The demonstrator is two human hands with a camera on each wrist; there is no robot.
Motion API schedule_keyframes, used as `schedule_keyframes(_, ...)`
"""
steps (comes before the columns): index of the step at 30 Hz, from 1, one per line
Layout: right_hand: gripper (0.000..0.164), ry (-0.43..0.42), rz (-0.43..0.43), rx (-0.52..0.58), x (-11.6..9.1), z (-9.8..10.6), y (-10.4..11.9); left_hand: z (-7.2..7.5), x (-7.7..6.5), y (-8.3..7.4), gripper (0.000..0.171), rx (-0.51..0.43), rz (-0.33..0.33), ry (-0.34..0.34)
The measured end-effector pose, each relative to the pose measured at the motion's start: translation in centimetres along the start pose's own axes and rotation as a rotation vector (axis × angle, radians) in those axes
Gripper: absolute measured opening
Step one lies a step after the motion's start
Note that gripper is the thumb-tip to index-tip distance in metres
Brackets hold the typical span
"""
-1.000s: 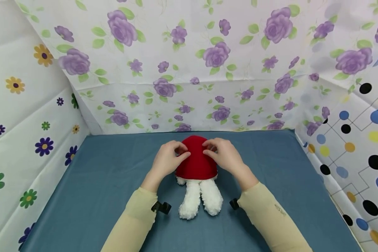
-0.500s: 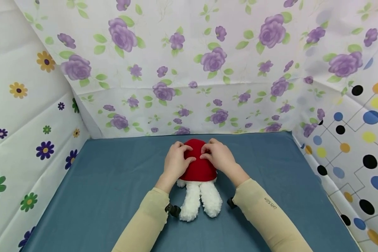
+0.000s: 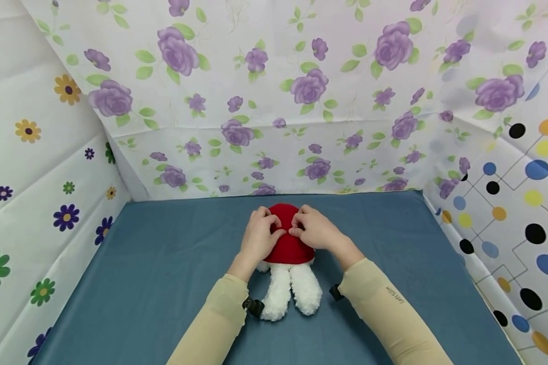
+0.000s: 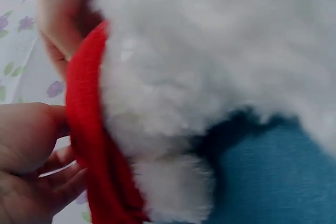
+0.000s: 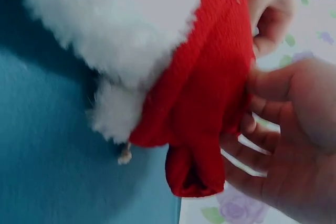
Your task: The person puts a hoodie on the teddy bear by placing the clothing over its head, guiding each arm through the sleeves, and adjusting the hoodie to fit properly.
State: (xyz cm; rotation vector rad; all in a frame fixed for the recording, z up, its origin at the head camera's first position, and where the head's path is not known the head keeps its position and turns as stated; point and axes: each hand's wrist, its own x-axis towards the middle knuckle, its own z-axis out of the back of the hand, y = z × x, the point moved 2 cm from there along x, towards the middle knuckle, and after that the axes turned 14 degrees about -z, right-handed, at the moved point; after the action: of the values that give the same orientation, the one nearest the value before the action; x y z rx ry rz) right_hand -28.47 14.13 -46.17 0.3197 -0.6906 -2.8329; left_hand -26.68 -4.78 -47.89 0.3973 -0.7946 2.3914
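A white fluffy plush toy (image 3: 307, 291) lies on the blue cloth, its two long limbs pointing toward me. Over its upper part is a small red garment (image 3: 288, 252), with a short sleeve (image 5: 195, 174) visible in the right wrist view. My left hand (image 3: 259, 237) pinches the red fabric near its middle between thumb and fingers. Facing it from the other side, my right hand (image 3: 318, 231) pinches the fabric too, the two thumb tips close together. White fleece (image 4: 157, 98) shows beneath the garment's edge in the left wrist view.
A blue cloth (image 3: 178, 263) covers the tabletop. Behind it hangs a white sheet with purple roses (image 3: 237, 133); patterned sheets close off the left (image 3: 36, 167) and right (image 3: 507, 253) sides. Each wrist wears a small black camera (image 3: 253, 307).
Both hands have moved inward over the red garment, and their thumbs have come closer together at its middle. The plush toy stays in nearly the same place.
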Motion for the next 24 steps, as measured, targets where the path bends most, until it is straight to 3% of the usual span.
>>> schedule_keyframes(3, 0.017, -0.026, -0.021, -0.038, -0.1, -0.3, 0.3, 0.4, 0.0, -0.1, 0.012, -0.071, -0.025, 0.095)
schedule_keyframes(6, 0.017, -0.011, -0.03, -0.042, -0.1, -0.4, 0.4, 1.0, 0.1, -0.2, 0.013, -0.18, 0.001, 0.188)
schedule_keyframes(9, 0.019, 0.046, -0.018, -0.008, -0.1, -0.2, 0.2, 1.2, 0.1, -0.2, 0.019, -0.224, 0.038, 0.226)
schedule_keyframes(13, 0.023, 0.159, -0.014, 0.071, -0.2, 0.2, 0.0, 0.5, 0.2, -0.3, 0.024, -0.132, 0.036, 0.196)
schedule_keyframes(16, 0.024, 0.19, -0.024, 0.086, -0.2, 0.3, -0.1, -0.1, 0.0, -0.4, 0.019, -0.086, 0.034, 0.151)
schedule_keyframes(19, 0.026, 0.136, -0.004, 0.034, -0.1, 0.2, 0.0, -0.3, 0.0, -0.4, 0.013, -0.086, 0.053, 0.087)
schedule_keyframes(24, 0.023, 0.012, 0.001, 0.002, -0.1, -0.2, 0.8, 0.1, 0.0, -0.2, 0.026, -0.047, 0.089, 0.02)
